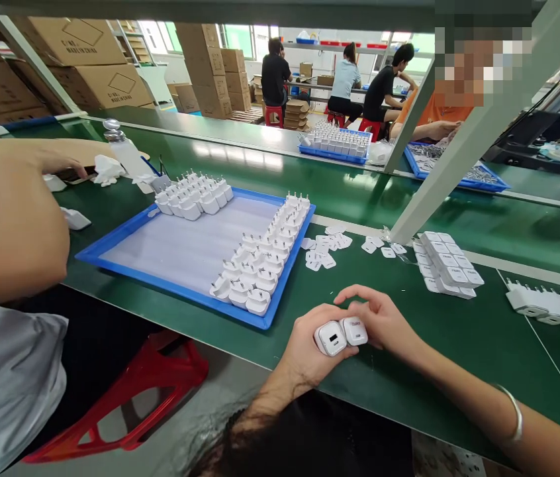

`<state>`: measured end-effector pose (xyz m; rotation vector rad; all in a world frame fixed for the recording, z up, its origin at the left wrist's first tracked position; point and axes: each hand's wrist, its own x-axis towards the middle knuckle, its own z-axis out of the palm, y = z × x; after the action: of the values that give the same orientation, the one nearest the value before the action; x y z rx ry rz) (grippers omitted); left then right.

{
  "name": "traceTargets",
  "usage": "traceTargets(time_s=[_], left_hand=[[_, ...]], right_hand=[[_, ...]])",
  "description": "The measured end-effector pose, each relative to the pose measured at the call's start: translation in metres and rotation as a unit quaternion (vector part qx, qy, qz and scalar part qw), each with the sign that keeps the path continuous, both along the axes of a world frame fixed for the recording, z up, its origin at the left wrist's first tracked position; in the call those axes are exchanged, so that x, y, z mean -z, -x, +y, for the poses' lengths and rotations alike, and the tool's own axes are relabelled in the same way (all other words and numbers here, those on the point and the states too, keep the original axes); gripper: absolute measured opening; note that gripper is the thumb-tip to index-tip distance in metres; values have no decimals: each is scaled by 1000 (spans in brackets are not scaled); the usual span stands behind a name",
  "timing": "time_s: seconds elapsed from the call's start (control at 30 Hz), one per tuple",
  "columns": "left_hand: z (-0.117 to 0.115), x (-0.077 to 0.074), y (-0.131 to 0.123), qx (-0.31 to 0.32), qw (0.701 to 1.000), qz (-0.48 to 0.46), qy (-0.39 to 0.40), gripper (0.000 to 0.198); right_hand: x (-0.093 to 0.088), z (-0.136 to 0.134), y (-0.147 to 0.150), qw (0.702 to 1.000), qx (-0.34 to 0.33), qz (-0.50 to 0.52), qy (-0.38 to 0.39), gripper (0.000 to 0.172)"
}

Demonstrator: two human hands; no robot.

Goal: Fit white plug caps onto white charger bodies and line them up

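In front of my body, my left hand [302,344] is wrapped round a white USB charger [332,339], its port face turned up toward me. A second white charger [356,331] sits right beside it, and the fingers of my right hand [382,318] curl against that one; its fingertips are partly hidden behind it. Ahead and to the left lies a blue-rimmed tray [173,273] with white plug chargers [260,268] standing pins up along its right side and a further group [195,197] at its far left corner. Small white face plates [327,246] are scattered beyond my hands.
Stacked white chargers [449,262] and a row of plugs [551,306] stand to the right. A slanted white post [459,146] rises from the bench. A co-worker's arm [22,218] reaches in at left, above a red stool [131,404]. Another blue tray [334,156] stands behind.
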<state>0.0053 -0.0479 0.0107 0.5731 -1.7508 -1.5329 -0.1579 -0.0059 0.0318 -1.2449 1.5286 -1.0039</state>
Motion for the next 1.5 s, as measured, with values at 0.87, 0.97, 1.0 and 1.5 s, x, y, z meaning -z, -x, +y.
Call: traceTargets(time_s=[0.87,0.97,1.0,1.5], left_hand=[[-1,7,-5,-28,999,1,-20,39],[-1,7,-5,-31,999,1,5,38],[-1,7,-5,-34,999,-1,13,38],[3,7,-1,-74,994,-16,82,29]], right_hand=[[-15,-48,53,990,17,142,23,56],[-25,-20,50,994,18,111,-4,62],[-28,-12,49,995,15,97,-16,60],[-32,22,15,993,75,77,53,26]])
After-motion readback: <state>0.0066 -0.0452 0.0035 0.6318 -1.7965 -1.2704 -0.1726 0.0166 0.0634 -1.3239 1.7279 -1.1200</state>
